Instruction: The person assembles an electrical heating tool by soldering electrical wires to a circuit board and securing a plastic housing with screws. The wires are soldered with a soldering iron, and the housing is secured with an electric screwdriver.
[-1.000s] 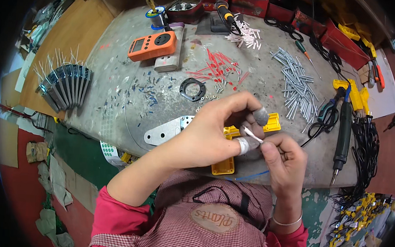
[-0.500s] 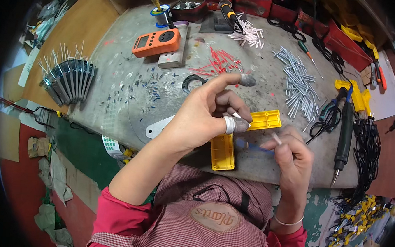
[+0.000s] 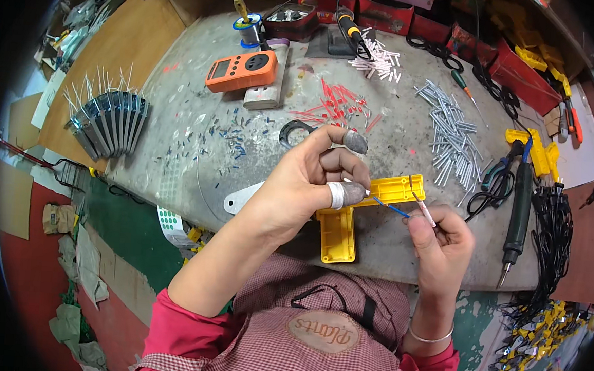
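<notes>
My left hand (image 3: 304, 179), with grey fingertip covers and white tape on the thumb, is closed in a pinch. A small white sleeve (image 3: 367, 192) pokes out from its fingertips. My right hand (image 3: 446, 242) pinches a pinkish-white sleeve (image 3: 426, 213) with a thin dark lead. A blue wire (image 3: 396, 210) reaches from those right fingers toward the left fingertips; I cannot tell whether it touches them. Under the hands, two open yellow plastic shells lie on the bench: one shell (image 3: 406, 187) extends rightward, the other shell (image 3: 338, 237) points toward me.
An orange meter (image 3: 241, 70) rests on a power strip at the back left. Red parts (image 3: 336, 101), pinkish sleeves (image 3: 379, 63) and silver rods (image 3: 451, 130) lie in piles. A soldering iron (image 3: 516, 219) lies on the right. Bundled dark pieces (image 3: 110, 121) stand at left.
My right hand has come out of a blur; the blue wire and sleeve in it now show clearly. The left hand keeps its pinch. The whole view has shifted slightly.
</notes>
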The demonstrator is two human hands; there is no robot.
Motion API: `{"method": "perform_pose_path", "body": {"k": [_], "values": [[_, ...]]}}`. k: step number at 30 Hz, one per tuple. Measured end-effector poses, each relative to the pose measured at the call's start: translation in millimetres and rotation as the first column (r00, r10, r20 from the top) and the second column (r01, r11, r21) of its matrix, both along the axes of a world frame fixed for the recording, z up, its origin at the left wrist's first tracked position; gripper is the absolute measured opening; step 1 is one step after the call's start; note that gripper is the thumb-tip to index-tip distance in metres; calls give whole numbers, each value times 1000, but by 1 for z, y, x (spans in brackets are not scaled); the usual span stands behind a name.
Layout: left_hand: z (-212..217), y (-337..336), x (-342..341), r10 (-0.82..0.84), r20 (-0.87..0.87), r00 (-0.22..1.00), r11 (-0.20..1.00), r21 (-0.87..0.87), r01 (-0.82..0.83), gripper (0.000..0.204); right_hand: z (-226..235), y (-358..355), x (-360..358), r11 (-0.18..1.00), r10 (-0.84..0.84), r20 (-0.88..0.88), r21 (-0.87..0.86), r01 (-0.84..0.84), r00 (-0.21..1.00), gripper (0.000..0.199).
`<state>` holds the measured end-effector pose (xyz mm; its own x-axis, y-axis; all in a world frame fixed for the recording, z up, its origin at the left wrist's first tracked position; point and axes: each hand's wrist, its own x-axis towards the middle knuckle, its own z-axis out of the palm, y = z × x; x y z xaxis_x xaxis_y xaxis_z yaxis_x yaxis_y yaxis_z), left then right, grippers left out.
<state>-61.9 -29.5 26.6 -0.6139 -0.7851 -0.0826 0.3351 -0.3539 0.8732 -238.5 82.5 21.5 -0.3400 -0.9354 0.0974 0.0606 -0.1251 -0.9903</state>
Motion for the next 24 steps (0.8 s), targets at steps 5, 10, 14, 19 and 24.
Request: {"method": "perform_pose_path", "body": {"k": [5,10,14,19,24], "values": [[0,1,-1,-47,-33,998,999,1,47,61,-4,-2,-2,1000,0,-22,16,1,1000,15],[8,8,-5,-37,71,997,994,-103,44,59,-2,-2,0,998,-3,-99,64,9,995,15],[11,12,-10,-20,220,975,969,-235,73,54,-3,-4,-1,995,54,-146,87,-41,988,13],[12,13,-5,-44,272,961,976,-195,100,52,-7,8,-5,999,18,163,25,-23,986,12],[20,23,-8,-66,338,939,957,-246,156,57,-16,13,-16,993,72,-70,-88,-78,995,18]]}}
